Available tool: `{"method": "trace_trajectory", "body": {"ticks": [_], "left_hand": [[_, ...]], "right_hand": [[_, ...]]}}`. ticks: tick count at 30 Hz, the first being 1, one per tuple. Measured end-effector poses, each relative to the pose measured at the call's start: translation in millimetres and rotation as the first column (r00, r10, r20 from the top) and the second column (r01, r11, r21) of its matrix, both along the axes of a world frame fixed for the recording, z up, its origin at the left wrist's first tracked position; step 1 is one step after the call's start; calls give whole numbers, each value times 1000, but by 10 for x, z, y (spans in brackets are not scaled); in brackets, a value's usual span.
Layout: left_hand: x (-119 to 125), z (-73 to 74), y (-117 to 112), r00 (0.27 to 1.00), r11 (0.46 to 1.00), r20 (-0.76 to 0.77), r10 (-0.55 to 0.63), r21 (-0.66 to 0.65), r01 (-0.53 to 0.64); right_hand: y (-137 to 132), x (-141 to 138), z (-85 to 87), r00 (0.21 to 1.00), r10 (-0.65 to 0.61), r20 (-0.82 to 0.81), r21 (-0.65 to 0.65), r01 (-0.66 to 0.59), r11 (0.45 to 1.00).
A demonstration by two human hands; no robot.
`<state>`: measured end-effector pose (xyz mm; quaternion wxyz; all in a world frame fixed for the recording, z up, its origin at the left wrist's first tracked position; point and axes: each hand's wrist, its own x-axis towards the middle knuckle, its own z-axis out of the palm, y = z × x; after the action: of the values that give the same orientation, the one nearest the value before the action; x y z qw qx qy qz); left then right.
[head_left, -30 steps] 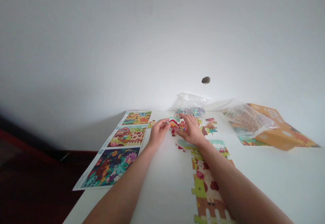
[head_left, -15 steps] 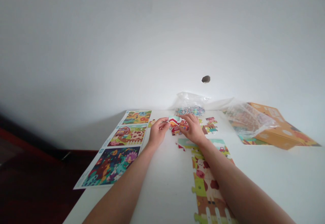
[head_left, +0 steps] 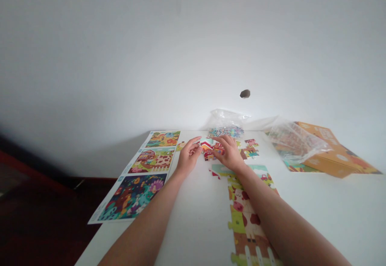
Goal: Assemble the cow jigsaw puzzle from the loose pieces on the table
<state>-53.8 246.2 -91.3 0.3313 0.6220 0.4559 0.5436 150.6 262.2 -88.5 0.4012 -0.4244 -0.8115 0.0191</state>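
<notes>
Both hands meet over a jigsaw puzzle piece (head_left: 206, 144) showing a red barn roof, near the back of the white table. My left hand (head_left: 189, 155) has its thumb and forefinger at the piece's left edge. My right hand (head_left: 229, 153) grips the right side between thumb and fingers, partly covering it. Other barn pieces lie beneath and beside the right hand. Closer to me, a joined puzzle section (head_left: 249, 217) shows a cow and white fence, partly under my right forearm. A loose red-and-white piece (head_left: 214, 174) lies at its upper left.
A sheet with three printed pictures (head_left: 141, 163) lies on the left. Loose pieces (head_left: 251, 149) are right of my hands. Behind stands a clear bag of pieces (head_left: 227, 125). An orange box (head_left: 331, 157) and a clear plastic bag (head_left: 297, 141) lie on the right. A wall closes the back.
The fingers of my left hand have shifted slightly, its forefinger straightening along the piece's edge. My right hand and the other things look nearly the same.
</notes>
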Motion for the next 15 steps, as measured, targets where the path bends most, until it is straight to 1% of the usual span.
{"method": "trace_trajectory", "body": {"ticks": [12,15], "left_hand": [[-8,-24,17,999,1000,31,-10,-9,11],[-32,-62,56,997,999,55,49,-24,-48]], "right_hand": [[-4,-1,-2,1000,7,2,17,-7,1000],[-2,-1,0,1000,1,3,14,-1,1000]]}}
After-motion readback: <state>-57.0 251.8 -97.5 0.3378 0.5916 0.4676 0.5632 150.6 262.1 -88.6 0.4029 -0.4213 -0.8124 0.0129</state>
